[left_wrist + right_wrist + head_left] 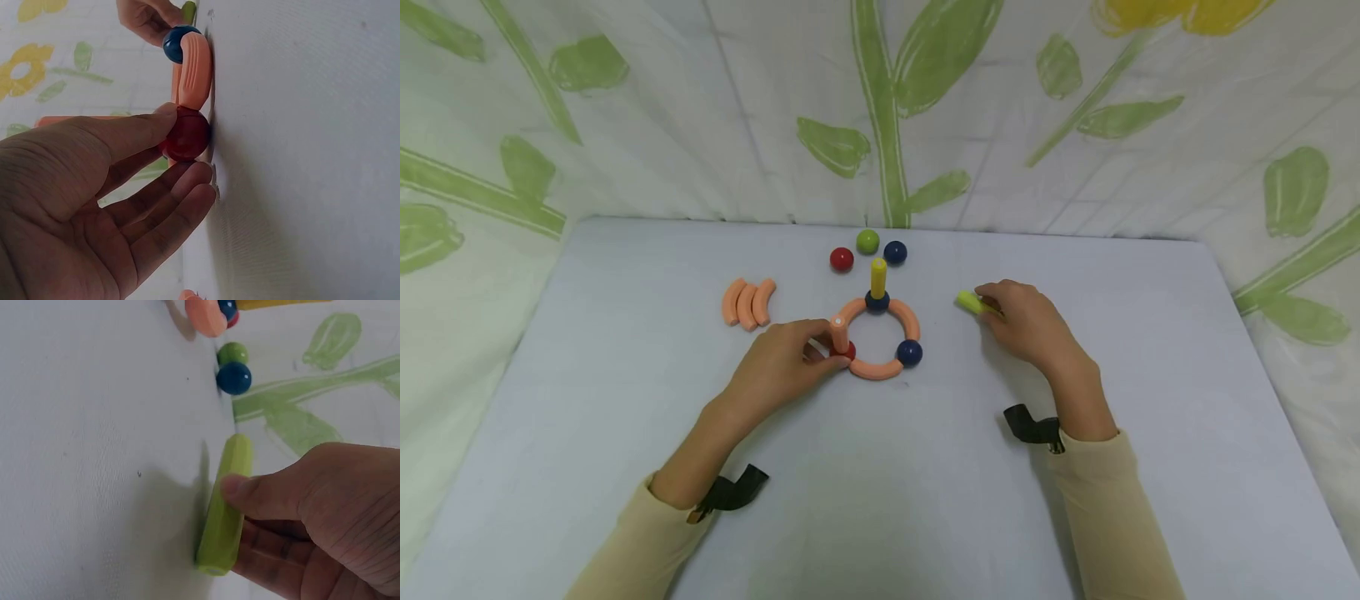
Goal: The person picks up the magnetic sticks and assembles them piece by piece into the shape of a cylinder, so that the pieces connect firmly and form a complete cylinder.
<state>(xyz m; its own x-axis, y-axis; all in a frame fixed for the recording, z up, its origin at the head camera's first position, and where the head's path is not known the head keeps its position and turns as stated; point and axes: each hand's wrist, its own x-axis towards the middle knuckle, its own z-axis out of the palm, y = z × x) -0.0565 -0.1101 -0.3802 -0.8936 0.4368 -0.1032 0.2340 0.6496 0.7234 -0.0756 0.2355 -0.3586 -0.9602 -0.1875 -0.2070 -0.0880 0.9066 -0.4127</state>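
Note:
My left hand pinches a red ball between thumb and fingers at the near left of a ring. An orange rod stands up from that ball. Curved orange pieces link it with a dark blue ball on the right and another dark blue ball at the back. A yellow rod rises from the back ball. To the right of the ring, my right hand pinches a lime green rod by its middle, close over the table.
Behind the ring lie a loose red ball, a green ball and a dark blue ball. Three curved orange pieces lie side by side at the left. A leaf-patterned cloth hangs behind the white table.

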